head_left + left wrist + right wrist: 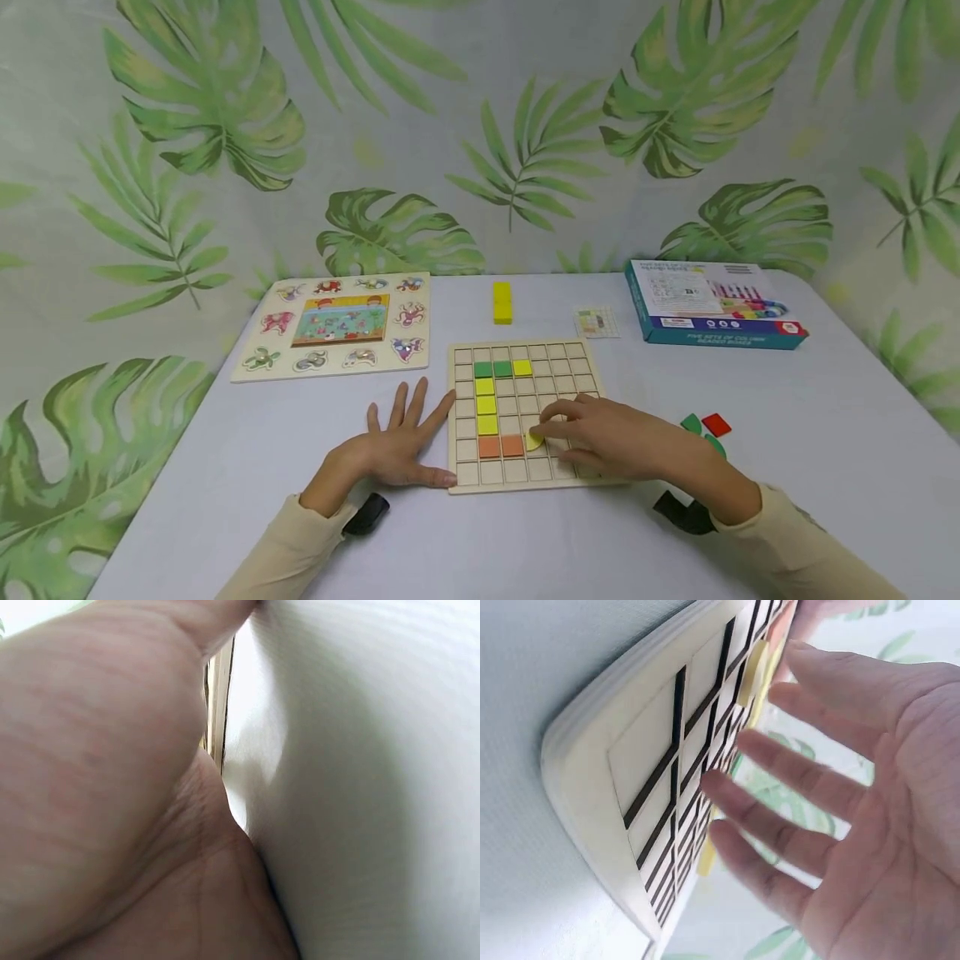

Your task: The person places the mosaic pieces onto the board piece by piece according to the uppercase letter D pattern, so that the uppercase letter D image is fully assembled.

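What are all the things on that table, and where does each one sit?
Grid board: one, pale wood, centre of table.
Tiles on the board: two green, four yellow squares, two orange, one yellow rounded piece at the right fingertips.
Yellow blocks: one short stack, behind the board.
Pattern card: one, small, right of the blocks.
Box: one, teal and white, far right.
Animal peg puzzle: one, pale wood, far left.
Loose pieces: green and red, right of the board.
Table: one, white.
Left hand: flat, beside the board's left edge.
Right hand: on the board, touching the rounded piece.
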{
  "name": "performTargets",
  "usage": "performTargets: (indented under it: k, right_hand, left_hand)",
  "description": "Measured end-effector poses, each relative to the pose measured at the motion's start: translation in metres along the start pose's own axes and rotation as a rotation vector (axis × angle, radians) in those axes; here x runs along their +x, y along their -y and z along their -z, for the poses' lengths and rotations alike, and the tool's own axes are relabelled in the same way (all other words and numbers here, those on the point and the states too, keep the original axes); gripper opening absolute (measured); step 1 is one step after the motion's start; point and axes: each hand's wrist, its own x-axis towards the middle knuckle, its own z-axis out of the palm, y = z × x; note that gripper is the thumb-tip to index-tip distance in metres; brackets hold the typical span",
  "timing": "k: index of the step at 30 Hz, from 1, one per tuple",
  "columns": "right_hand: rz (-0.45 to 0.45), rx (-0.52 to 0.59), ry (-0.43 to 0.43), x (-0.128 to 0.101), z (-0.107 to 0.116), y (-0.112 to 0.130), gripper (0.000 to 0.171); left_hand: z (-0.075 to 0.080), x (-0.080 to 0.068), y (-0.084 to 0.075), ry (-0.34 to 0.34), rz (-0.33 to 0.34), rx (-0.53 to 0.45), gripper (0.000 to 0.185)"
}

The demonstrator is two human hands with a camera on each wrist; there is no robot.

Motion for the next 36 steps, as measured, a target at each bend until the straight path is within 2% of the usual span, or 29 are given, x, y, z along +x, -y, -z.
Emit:
performTargets:
  k: [5, 14, 19, 24, 29, 36]
  right_hand:
    - [0.022, -0.05, -0.009, -0.003, -0.001, -0.001, 0.04]
    - [-0.001, -0.063, 0.0, -0.003, -0.001, 0.001, 0.037]
    - [-0.009, -0.058, 0.008, -0.003, -0.001, 0.002, 0.038]
    - [-0.035, -0.018, 0.028, -0.006, 0.0, -0.001, 0.048]
    - [-0.112, -0.002, 0.042, -0.019, 0.005, -0.008, 0.051]
    - [-0.151, 0.019, 0.005, -0.048, 0.014, -0.019, 0.049]
  left_hand:
    - [0.002, 0.0, 0.0, 0.011, -0.002, -0.013, 0.117]
    - [0.002, 0.001, -0.004, -0.016, 0.017, 0.012, 0.116]
    - [0.001, 0.0, -0.005, -0.013, 0.016, 0.012, 0.116]
    - [-0.001, -0.001, -0.002, -0.017, 0.026, 0.032, 0.115]
    - [-0.001, 0.0, -0.003, -0.015, 0.018, 0.023, 0.116]
    - [-0.005, 0.003, 0.004, 0.001, 0.006, 0.015, 0.117]
